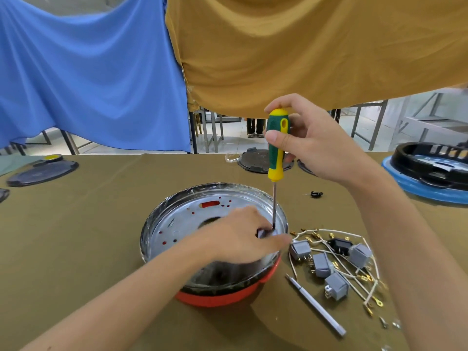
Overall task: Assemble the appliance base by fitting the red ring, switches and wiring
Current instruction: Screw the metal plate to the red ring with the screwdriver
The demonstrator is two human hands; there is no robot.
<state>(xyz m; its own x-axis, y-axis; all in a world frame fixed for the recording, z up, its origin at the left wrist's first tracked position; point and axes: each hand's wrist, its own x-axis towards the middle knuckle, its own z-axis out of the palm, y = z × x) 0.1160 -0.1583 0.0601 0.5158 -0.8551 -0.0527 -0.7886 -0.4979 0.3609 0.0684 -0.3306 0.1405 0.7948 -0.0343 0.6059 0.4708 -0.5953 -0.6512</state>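
At middle frame, the right hand [307, 140] grips a screwdriver [277, 145], tip down inside the shiny base [177, 221]; the left hand [243, 236] pinches a small part there; likely screwing; switches [326, 264] wait lower right.

Shiny metal base [177, 219] (matt cloth table [88, 236])

Bright, even daylight fills the frame, strongest from the open room at the upper right, where the floor and table frames look washed out. Shadows on the olive table cloth [101, 224] are soft and faint. Glare streaks the plastic film over the metal appliance base [182, 219]. The left hand [243, 236] is smeared by motion blur at its fingertips. The wide lens bows the table edge and stretches both forearms at the lower corners.
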